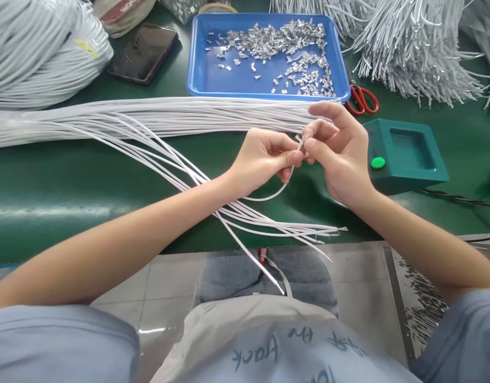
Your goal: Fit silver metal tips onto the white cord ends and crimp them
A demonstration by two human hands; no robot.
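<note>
Between thumb and fingers, my left hand [267,157] pinches a white wire [279,192] close to its end. My right hand [338,154] meets it there, thumb and index finger closed at the wire's tip while its other fingers are raised. Whether a small metal piece sits at that tip is too small to tell. Several loose white wires [269,221] run under my left forearm, with stripped ends over the table's front edge. Behind my hands lies a thick bundle of white wires [181,114].
A blue tray [229,82] of small metal terminals stands at the back, red-handled scissors [362,100] beside it. A green device [412,154] with a lit button sits at right. A phone [144,53], a wire coil [41,53] and wire bundles [420,48] lie farther back.
</note>
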